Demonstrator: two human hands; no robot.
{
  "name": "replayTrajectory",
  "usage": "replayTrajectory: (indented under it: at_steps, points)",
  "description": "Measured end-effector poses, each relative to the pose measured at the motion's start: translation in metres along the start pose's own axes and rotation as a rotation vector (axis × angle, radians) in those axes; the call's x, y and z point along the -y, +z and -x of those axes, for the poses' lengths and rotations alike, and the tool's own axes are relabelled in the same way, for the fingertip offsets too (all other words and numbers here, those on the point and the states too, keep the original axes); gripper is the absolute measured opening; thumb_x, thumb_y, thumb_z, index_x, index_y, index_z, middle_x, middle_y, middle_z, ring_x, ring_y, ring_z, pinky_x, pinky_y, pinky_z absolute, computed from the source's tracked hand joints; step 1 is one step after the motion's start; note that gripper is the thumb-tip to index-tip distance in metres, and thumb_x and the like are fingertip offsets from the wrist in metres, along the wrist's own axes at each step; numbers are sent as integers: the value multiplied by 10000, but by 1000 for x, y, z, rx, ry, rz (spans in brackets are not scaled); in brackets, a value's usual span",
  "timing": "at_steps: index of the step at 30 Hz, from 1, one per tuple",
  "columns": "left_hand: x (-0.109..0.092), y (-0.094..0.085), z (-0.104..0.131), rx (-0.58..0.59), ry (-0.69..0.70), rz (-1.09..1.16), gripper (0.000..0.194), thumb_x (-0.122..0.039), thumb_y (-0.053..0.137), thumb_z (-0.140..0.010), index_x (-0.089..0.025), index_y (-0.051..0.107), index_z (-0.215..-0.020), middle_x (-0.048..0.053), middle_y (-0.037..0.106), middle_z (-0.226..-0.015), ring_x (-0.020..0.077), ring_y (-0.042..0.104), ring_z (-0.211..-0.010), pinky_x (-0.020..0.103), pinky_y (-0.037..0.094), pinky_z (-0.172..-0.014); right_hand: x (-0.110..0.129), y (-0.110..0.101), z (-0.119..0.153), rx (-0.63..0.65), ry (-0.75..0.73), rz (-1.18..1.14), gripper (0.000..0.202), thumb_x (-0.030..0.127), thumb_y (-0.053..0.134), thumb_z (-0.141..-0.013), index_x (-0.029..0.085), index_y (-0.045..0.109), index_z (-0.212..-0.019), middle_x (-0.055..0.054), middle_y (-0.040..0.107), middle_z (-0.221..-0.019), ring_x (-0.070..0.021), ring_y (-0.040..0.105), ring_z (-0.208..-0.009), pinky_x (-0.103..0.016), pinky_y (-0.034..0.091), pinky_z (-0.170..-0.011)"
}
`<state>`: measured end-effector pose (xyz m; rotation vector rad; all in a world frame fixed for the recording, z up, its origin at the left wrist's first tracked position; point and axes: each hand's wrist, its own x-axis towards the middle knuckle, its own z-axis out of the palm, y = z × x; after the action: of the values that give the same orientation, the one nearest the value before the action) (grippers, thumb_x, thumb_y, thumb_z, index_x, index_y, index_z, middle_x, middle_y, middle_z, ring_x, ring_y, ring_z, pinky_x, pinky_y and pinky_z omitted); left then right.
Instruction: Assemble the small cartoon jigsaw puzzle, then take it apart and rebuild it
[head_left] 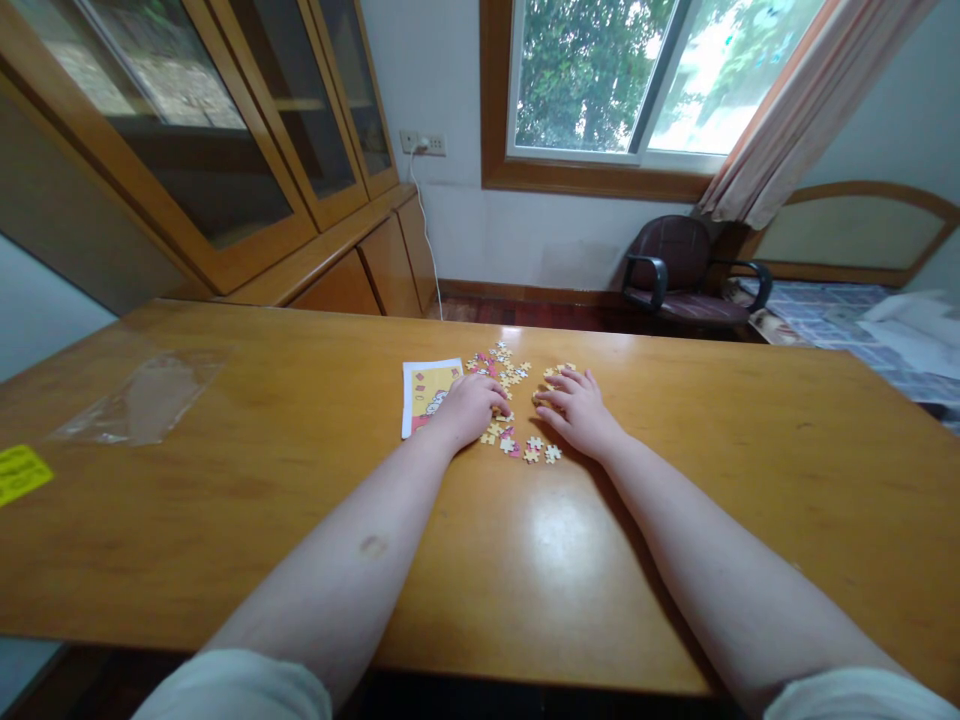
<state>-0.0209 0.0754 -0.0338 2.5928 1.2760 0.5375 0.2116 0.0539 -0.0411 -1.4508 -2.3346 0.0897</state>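
Loose jigsaw puzzle pieces (514, 375), yellow, pink and whitish, lie scattered on the wooden table between my hands. My left hand (472, 408) rests over the left side of them, its fingers slightly bent and touching some pieces. It also covers part of a white-bordered picture sheet (412, 400) with a yellow cartoon design. On the right, my right hand (577, 410) lies palm down with its fingers spread over a few pieces, partly hiding them. Several pieces (532, 455) sit nearer to me, below the hands. No piece shows lifted off the table.
A clear plastic bag (154, 400) lies flat at the left of the table (300, 500), near a yellow label (22, 474). Beyond the table stand a glass-door cabinet (330, 225), an office chair (675, 270) and a bed (840, 310) under a window.
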Motion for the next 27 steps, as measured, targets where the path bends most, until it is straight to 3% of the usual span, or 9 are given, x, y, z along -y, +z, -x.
replayTrajectory:
  at_steps: [6, 11, 18, 27]
  points:
    - [-5, 0, 1, -39, 4, -10, 413, -42, 489, -770, -252, 740, -1022, 23, 710, -1048, 231, 593, -1028, 406, 447, -955, 3, -1, 2, 79, -166, -50, 346, 451, 528, -906, 323, 660, -1199, -57, 547, -1356, -328, 359, -1322, -607, 187, -1109]
    - [-5, -1, 1, -36, -28, -7, 359, -61, 492, -773, -264, 769, -880, 10, 713, -1030, 234, 594, -1024, 416, 439, -967, 5, 0, 4, 181, -171, -36, 401, 529, 520, -892, 398, 605, -1260, -42, 459, -1440, -377, 269, -1377, -650, 166, -1091]
    - [-3, 0, 0, -18, -8, 20, 335, -69, 507, -775, -271, 768, -721, -5, 721, -974, 224, 605, -974, 408, 447, -948, 3, 1, 2, 138, -153, -51, 342, 506, 567, -871, 333, 685, -1141, -42, 561, -1338, -360, 322, -1343, -635, 173, -1097]
    - [-6, 1, 2, -22, 88, 28, 339, -75, 504, -785, -271, 766, -877, 14, 702, -1035, 222, 591, -1014, 404, 448, -958, 3, 2, 1, 89, -150, -74, 298, 465, 602, -857, 282, 706, -1069, -58, 618, -1251, -335, 387, -1292, -604, 207, -1093]
